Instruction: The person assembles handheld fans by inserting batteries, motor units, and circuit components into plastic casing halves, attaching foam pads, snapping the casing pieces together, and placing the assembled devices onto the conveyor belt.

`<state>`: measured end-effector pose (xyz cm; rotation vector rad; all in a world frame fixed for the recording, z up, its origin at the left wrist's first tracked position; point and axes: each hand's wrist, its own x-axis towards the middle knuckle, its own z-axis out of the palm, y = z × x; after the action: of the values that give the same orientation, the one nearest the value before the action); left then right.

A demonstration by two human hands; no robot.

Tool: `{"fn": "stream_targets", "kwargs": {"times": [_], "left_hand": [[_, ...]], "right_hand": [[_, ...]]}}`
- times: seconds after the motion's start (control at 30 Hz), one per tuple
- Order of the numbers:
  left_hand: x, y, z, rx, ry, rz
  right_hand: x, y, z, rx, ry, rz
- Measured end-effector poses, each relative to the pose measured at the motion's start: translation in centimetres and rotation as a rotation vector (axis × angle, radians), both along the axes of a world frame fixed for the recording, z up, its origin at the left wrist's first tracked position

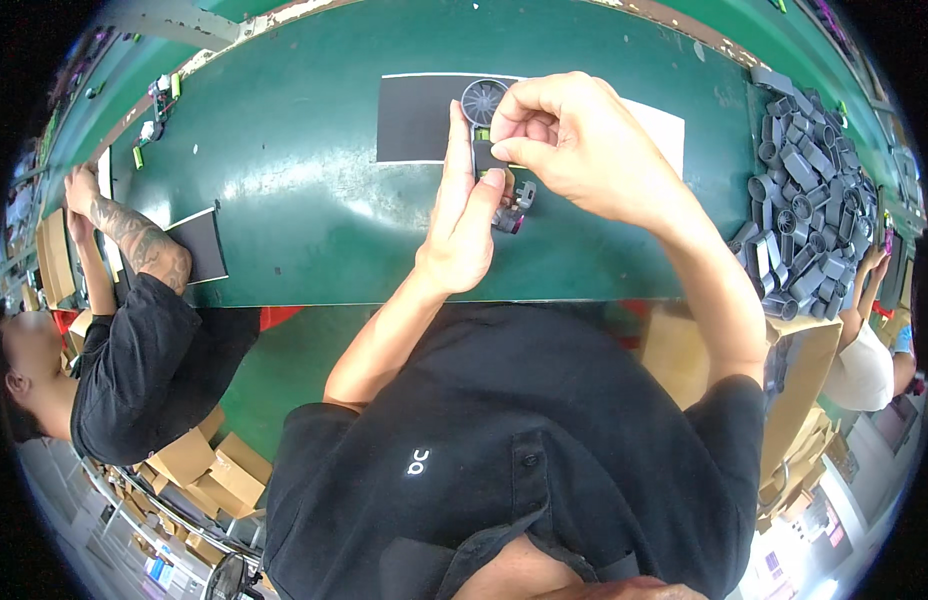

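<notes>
In the head view, the left hand is at the upper centre of the frame, its long fingers stretched straight up along the left side of a grey plastic housing with a round, ribbed end, its thumb bent in against the lower end, so the piece is held between them. The right hand comes in from the right, thumb and index finger drawn almost together at the housing's right edge, beside a small yellow-green part; whether they pinch anything cannot be told. Just below the left thumb is a small grey-and-dark assembly with a reddish spot; its link to the housing is hidden. Behind the hands, a black sheet and, to its right, a white sheet lie on the green counter. A heap of grey housings fills the counter's right end. At the left of the frame, a co-worker in black leans arms on the counter.
</notes>
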<state>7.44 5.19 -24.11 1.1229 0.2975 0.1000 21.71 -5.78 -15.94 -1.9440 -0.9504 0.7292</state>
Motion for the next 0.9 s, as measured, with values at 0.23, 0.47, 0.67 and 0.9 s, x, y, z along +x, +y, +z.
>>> {"fn": "stream_targets", "kwargs": {"times": [0.23, 0.47, 0.67, 0.9], "left_hand": [[-0.5, 0.9, -2.2, 0.669, -0.091, 0.02], [-0.2, 1.1, -1.4, 0.812, -0.137, 0.083], [-0.2, 1.0, -1.2, 0.836, -0.093, 0.101], [0.3, 1.3, -2.7, 0.96, -0.212, 0.175]], "right_hand": [[-1.3, 0.7, -0.9, 0.107, -0.119, -0.063], [-1.8, 1.4, -2.3, 0.178, -0.286, -0.04], [-2.5, 1.8, -2.7, 0.194, -0.418, -0.029], [-2.9, 2.3, -2.9, 0.158, -0.494, -0.039]]}}
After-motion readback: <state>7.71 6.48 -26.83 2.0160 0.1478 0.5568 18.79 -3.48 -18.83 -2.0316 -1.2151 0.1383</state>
